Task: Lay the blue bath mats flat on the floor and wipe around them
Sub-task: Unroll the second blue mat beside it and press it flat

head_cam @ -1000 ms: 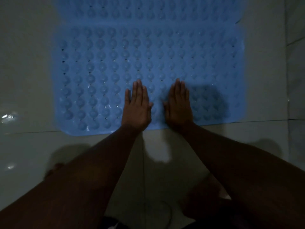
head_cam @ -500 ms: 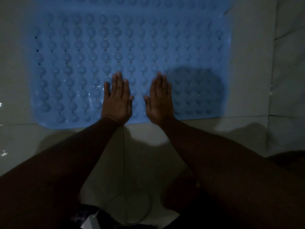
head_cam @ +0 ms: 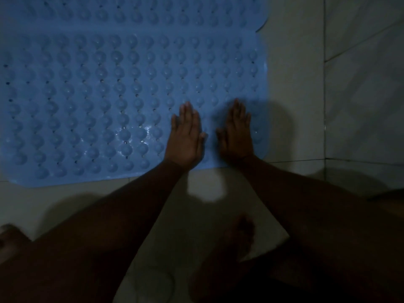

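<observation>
Both hands have shifted to the mat's (head_cam: 98, 95) right end, centre frame. Left hand (head_cam: 185, 138) and right hand (head_cam: 237, 134) press down, fingers straight. Mat lies flat on the floor (head_cam: 293, 84), apparently wet in the dim light. Smoothing looks nearly complete; wiping is outstanding.

Two blue, bump-studded rubber bath mats, the near mat (head_cam: 98, 95) at centre and the far mat (head_cam: 131, 12) at twelve o'clock; two bare hands, left hand (head_cam: 185, 138) and right hand (head_cam: 237, 136); two bare feet, left foot (head_cam: 8, 239) at eight o'clock, right foot (head_cam: 238, 237) at six.
</observation>
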